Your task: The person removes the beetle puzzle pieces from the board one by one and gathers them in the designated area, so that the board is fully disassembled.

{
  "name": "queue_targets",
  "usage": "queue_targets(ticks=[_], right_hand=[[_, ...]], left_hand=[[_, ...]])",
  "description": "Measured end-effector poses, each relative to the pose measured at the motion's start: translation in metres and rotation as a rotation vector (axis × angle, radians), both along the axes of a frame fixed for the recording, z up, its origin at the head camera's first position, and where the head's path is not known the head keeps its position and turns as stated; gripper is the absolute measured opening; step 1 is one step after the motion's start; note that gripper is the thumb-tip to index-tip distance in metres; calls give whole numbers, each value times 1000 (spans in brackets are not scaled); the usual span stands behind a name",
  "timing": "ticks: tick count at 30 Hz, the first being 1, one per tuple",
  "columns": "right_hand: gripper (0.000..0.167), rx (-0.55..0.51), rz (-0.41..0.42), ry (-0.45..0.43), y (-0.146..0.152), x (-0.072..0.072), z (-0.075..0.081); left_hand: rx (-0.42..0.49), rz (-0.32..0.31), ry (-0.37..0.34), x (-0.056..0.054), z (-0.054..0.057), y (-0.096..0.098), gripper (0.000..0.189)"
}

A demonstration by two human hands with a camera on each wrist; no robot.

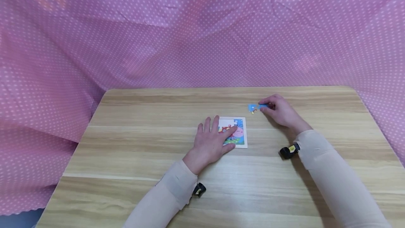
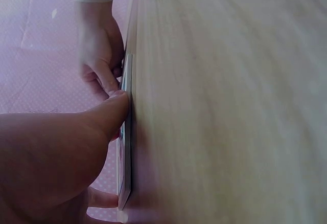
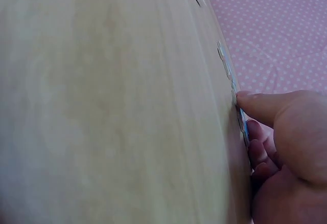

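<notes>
A small white-bordered jigsaw puzzle board [image 1: 245, 140] lies flat on the table, partly filled with a colourful cartoon picture. My left hand [image 1: 209, 145] rests across its left part with fingers spread, hiding some of the picture. In the left wrist view, the thumb lies at the upper edge of the board [image 2: 127, 147]. Beyond the board's upper right corner, my right hand [image 1: 281, 112] pinches a blue puzzle piece [image 1: 263, 106] between thumb and curled fingers, close over the table. Just left of it is another blue piece [image 1: 252, 107]. The right wrist view shows the pieces [image 3: 227, 68] edge-on.
The wood-grain table [image 1: 133, 143] has rounded far corners. A pink cloth with white dots [image 1: 202, 45] hangs behind its far edge and along the sides. A black wrist camera [image 1: 287, 152] sits on the right sleeve, another [image 1: 199, 189] on the left.
</notes>
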State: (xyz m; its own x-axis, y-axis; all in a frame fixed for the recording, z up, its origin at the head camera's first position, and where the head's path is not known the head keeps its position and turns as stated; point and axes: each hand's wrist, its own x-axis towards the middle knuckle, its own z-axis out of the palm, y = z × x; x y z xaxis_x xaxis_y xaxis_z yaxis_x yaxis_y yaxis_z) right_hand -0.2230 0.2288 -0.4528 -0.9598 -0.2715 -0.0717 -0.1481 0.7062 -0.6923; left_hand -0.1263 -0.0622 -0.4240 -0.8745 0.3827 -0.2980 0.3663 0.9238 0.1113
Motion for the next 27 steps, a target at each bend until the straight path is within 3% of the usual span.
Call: queue_targets(ticks=[12,19,27], right_hand=[[37,-25,-20,13,-1,3,1],[33,-58,-23,55,-3,14,7],[26,-78,33,112,-21,25,14]], left_hand=[[19,8,-5,0,1,0,63],[25,12,-14,2,-2,0,63],[52,13,-6,6,0,-4,64]])
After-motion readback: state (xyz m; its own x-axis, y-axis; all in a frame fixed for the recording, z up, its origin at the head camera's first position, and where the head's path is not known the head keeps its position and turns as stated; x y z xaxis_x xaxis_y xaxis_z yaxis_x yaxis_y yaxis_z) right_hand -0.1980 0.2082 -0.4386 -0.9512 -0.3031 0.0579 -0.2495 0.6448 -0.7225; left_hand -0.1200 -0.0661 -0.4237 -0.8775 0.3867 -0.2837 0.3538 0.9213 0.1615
